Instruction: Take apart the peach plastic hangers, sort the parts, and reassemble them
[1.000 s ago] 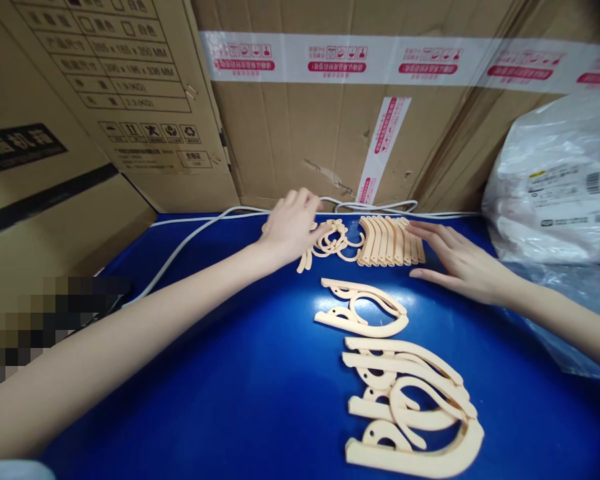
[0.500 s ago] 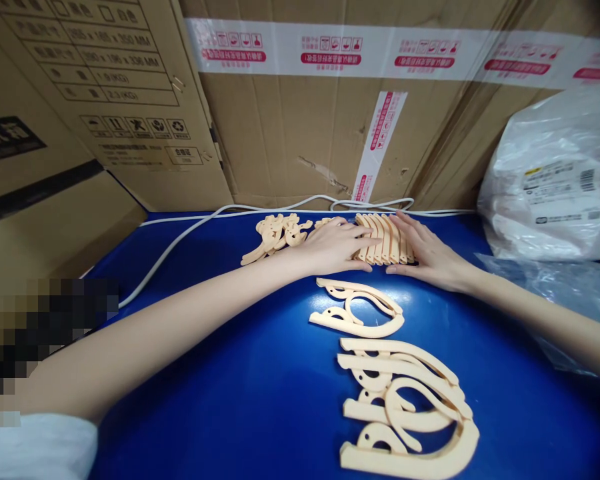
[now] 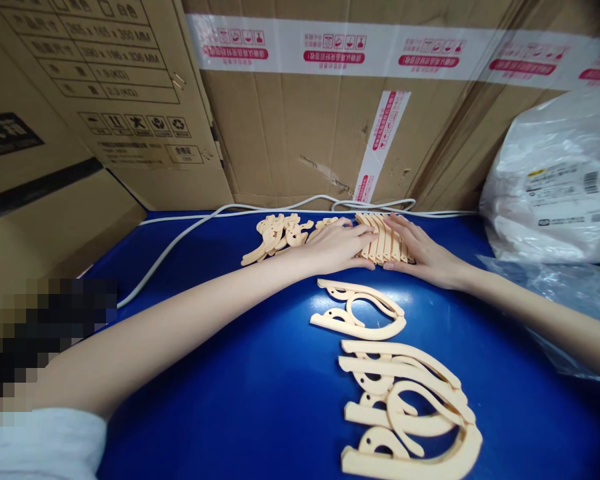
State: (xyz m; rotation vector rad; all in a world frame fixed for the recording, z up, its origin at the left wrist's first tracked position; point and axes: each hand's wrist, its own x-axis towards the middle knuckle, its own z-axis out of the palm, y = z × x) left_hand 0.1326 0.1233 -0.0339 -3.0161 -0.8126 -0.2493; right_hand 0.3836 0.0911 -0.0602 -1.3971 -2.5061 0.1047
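A row of beige plastic folding-hanger arms (image 3: 383, 241) stands side by side near the back of the blue table. My left hand (image 3: 337, 247) cups the row's left end, its fingers lying over the pieces and its thumb along the front. From the other side my right hand (image 3: 427, 255) grips the right end, thumb at the near edge and fingers over the far side. Parts of the row are hidden under both hands. Left of my left hand lies a loose pile of small beige hanger hook pieces (image 3: 275, 235), partly covered by that hand.
Nearer to me lie a folded beige hanger (image 3: 380, 331) and a group of several more (image 3: 460, 460). A white cable (image 3: 173, 257) runs along the back. Cardboard boxes (image 3: 280, 133) wall the back and left. A plastic-wrapped white package (image 3: 555, 193) stands at right.
My right hand has moved slightly left, and the row of hanger arms looks pressed a little closer together. My left hand has barely moved. The view has shifted slightly.
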